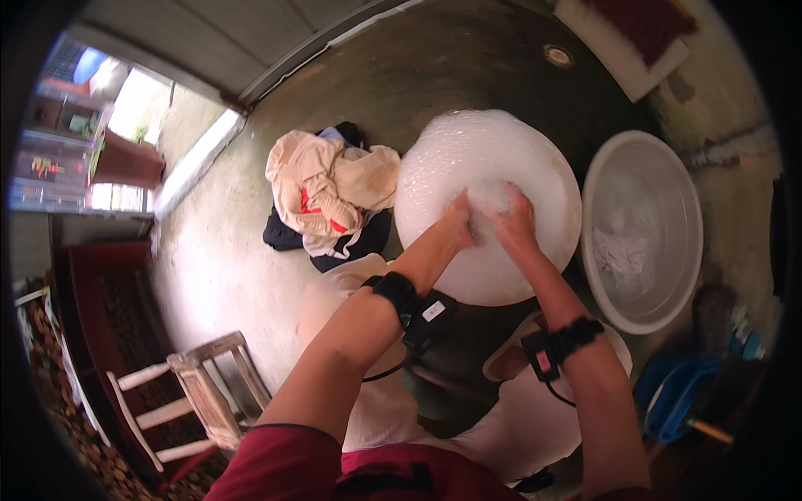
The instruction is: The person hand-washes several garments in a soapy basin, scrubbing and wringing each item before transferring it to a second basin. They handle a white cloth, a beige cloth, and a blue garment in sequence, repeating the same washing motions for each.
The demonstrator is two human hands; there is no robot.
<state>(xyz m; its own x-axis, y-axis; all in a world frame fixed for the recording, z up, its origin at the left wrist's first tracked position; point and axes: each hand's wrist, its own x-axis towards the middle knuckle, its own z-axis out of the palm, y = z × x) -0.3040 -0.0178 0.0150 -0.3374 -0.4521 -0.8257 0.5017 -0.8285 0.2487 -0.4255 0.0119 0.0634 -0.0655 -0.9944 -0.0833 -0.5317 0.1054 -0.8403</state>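
A round white basin full of thick soap suds stands before me. My left hand and my right hand are both in the suds near its middle, a short gap apart. Foam covers parts of the fingers, and whether either hand holds anything beneath it cannot be seen. Directly right of this basin is an oval pale plastic tub, which has cloudy water and a crumpled white cloth in it. Left of the suds lies a heap of beige clothes with red patches, on top of dark garments.
A small wooden chair is at the lower left, near stacked firewood. Blue plastic containers stand at the lower right. A doorway opens at the upper left, with a brown planter beyond. A floor drain lies behind the basin.
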